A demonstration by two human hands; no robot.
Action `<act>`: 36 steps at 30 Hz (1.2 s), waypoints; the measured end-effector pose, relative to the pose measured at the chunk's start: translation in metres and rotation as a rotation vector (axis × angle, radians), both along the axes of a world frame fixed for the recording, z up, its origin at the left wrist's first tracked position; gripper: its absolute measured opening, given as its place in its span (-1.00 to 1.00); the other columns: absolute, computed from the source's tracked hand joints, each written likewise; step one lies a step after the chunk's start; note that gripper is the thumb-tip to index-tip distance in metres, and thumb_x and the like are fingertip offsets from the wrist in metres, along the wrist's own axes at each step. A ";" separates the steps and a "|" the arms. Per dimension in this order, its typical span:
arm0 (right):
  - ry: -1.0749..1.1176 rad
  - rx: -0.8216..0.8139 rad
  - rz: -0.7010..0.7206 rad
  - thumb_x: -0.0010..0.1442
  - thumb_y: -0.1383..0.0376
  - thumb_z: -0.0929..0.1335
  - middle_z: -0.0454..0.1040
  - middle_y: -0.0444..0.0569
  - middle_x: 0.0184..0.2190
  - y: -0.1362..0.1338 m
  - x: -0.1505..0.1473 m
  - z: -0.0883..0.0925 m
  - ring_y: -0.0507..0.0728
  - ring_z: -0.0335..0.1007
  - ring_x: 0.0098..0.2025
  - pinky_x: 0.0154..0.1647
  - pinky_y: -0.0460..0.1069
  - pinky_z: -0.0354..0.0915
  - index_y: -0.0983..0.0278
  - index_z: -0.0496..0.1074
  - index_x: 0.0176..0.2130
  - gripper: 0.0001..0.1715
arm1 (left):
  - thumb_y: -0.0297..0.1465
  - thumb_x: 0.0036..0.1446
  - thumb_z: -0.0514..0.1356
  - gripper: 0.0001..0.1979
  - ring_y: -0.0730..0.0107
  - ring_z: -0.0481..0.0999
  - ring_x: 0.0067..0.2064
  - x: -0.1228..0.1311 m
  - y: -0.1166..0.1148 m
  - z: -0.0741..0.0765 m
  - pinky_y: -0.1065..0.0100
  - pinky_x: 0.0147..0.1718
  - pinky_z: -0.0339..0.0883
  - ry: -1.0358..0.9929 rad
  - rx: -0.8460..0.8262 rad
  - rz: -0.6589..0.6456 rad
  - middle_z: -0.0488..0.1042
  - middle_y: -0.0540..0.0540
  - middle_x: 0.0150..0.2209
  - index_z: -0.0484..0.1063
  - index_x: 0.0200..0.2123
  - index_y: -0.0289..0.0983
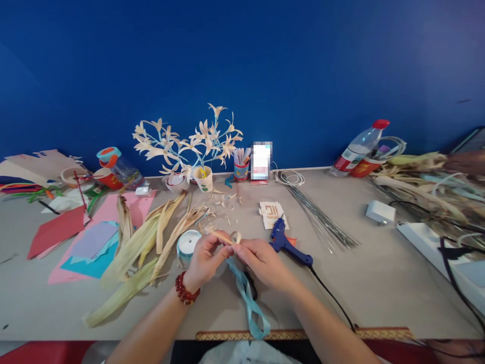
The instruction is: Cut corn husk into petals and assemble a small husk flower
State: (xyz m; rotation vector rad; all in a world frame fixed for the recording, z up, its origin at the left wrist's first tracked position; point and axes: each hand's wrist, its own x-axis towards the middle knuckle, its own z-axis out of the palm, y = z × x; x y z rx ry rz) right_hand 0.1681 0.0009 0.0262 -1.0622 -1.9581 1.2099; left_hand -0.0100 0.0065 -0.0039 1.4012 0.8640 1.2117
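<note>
My left hand point(206, 258), with a red bead bracelet on its wrist, is closed on a small curled strip of corn husk point(226, 236). My right hand point(261, 260) pinches the same husk piece from the right, and a light blue ribbon point(248, 298) hangs from between the hands toward the table's front edge. A roll of blue ribbon point(188, 243) lies just left of my left hand. A blue glue gun point(285, 241) rests just right of my right hand, its black cord trailing toward me.
Long corn husks point(140, 253) and coloured paper sheets point(87, 242) lie at the left. A husk-flower bouquet in a cup point(202, 177), a pen cup point(241, 169), wire stems point(322, 217), a water bottle point(358, 149), a white adapter point(380, 211) and more husks point(424, 187) fill the back and right.
</note>
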 end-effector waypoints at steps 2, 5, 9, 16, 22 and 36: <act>0.111 -0.068 0.021 0.35 -0.01 0.12 0.13 -0.18 -0.60 0.000 -0.001 -0.003 0.01 0.05 -0.50 -0.48 -0.09 0.00 0.26 0.20 -0.55 -0.43 | -0.35 0.09 0.28 -0.87 0.45 0.37 -0.43 0.000 -0.001 0.000 0.44 -0.46 0.25 -0.037 -0.032 -0.026 0.41 -0.04 -0.45 0.47 -0.40 -0.30; 0.256 -0.202 0.028 0.33 -0.03 0.15 0.04 -0.22 -0.65 0.000 -0.002 -0.007 -0.02 -0.07 -0.57 -0.55 -0.08 -0.07 0.25 0.11 -0.59 -0.42 | -0.35 0.10 0.28 -0.87 0.47 0.37 -0.44 -0.001 -0.001 0.000 0.45 -0.47 0.25 -0.073 -0.093 -0.052 0.42 -0.03 -0.45 0.45 -0.39 -0.30; 0.437 -0.422 0.074 0.26 -0.04 0.23 0.03 -0.25 -0.68 0.000 0.000 -0.005 -0.06 -0.16 -0.64 -0.64 -0.09 -0.18 0.25 0.14 -0.59 -0.44 | -0.35 0.10 0.28 -0.86 0.47 0.37 -0.44 -0.005 0.000 0.000 0.44 -0.45 0.25 -0.079 -0.105 -0.061 0.42 -0.03 -0.47 0.43 -0.41 -0.30; 0.621 -0.670 0.103 0.19 -0.06 0.30 -0.03 -0.31 -0.73 0.004 0.016 0.007 -0.10 -0.29 -0.69 -0.70 -0.12 -0.32 0.27 0.17 -0.62 -0.43 | -0.30 0.08 0.30 -0.81 0.45 0.38 -0.45 -0.007 0.009 0.001 0.41 -0.43 0.26 -0.107 -0.097 -0.024 0.41 -0.02 -0.49 0.41 -0.44 -0.28; 0.821 -0.720 0.221 0.14 -0.12 0.29 -0.10 -0.32 -0.79 0.005 0.049 0.003 -0.12 -0.30 -0.77 -0.78 -0.16 -0.28 0.23 0.07 -0.70 -0.34 | -0.31 0.08 0.30 -0.82 0.47 0.36 -0.45 -0.009 0.015 -0.003 0.42 -0.43 0.24 -0.127 -0.121 0.015 0.40 -0.01 -0.49 0.40 -0.43 -0.28; -0.130 0.003 -0.479 0.30 0.25 0.17 0.48 -0.15 -0.46 0.030 0.046 -0.005 0.03 0.30 -0.59 -0.54 -0.07 0.17 0.14 0.20 0.20 -0.52 | -0.39 0.08 0.29 -0.86 0.57 0.28 -0.50 0.002 0.010 0.002 0.35 -0.30 0.24 -0.544 -0.243 -0.085 0.37 0.06 -0.49 0.36 -0.39 -0.24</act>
